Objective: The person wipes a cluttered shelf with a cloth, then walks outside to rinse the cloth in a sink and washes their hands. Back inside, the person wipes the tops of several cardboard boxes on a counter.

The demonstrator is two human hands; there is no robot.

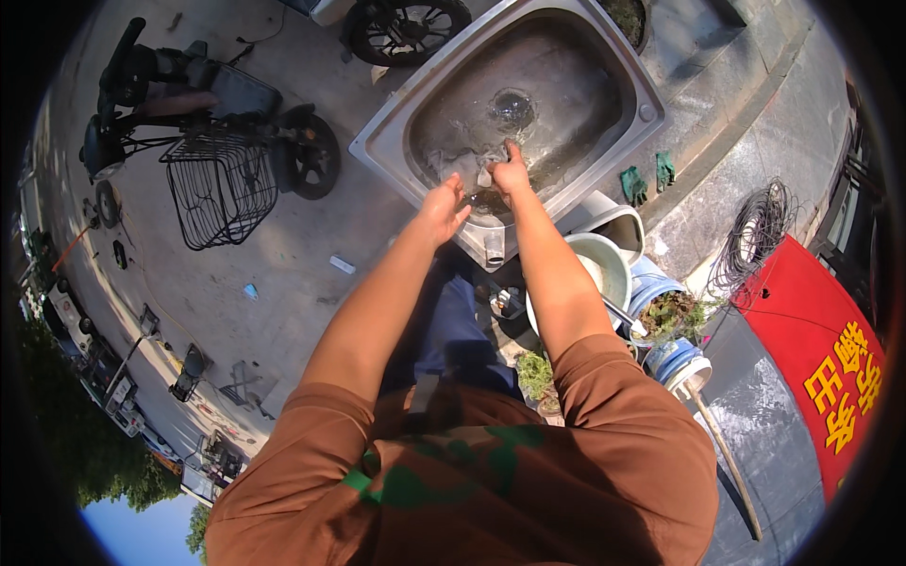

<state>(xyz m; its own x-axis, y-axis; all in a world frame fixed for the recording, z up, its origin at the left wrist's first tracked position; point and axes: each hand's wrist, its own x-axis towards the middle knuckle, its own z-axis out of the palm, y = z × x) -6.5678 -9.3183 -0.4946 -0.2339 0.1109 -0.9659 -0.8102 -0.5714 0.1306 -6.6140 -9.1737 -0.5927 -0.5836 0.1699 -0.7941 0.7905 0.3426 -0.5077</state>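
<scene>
Both my hands are over the near end of a stainless steel sink [566, 85] that holds water, with a round drain [512, 108] under it. My left hand [446, 209] is at the near wall, palm turned inward and fingers apart, with nothing seen in it. My right hand [509, 173] is curled against a wet greyish cloth [456, 163] lying in the water; how firmly it grips the cloth is hard to tell. Below the hands, a short metal spout or pipe [494, 247] shows at the sink's near corner.
Left of the sink stands an electric scooter with a black wire basket [221, 191]. To the right are green gloves [633, 185], a pale basin [609, 265], blue buckets [648, 283], coiled wire [754, 233] and a red banner [800, 311] beside stone steps [715, 134].
</scene>
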